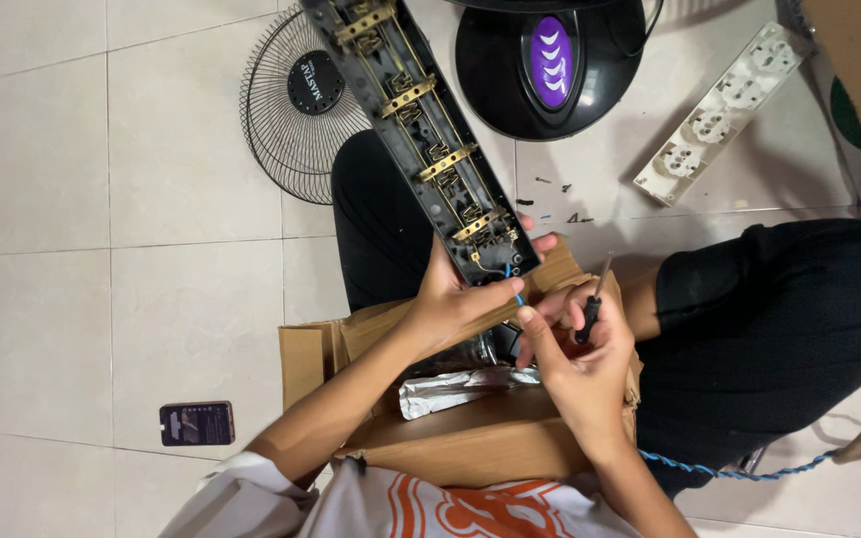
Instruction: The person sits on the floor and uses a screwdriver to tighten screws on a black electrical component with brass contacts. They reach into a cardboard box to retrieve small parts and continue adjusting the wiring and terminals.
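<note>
Phone (196,422) on the tiles far left; fan grille (296,110) up top. Left hand (450,299) clamped on the near end of the open strip base (421,130), brass contacts up, base running away up-left. Right hand (575,349), just beside it, pinches the blue wire (518,295) at the base's end, screwdriver (593,304) tucked in its fingers. Judgement: hold the base still, feed the wire straight, keep the tip clear. Box (470,438) beneath; white cover (724,110) far right.
</note>
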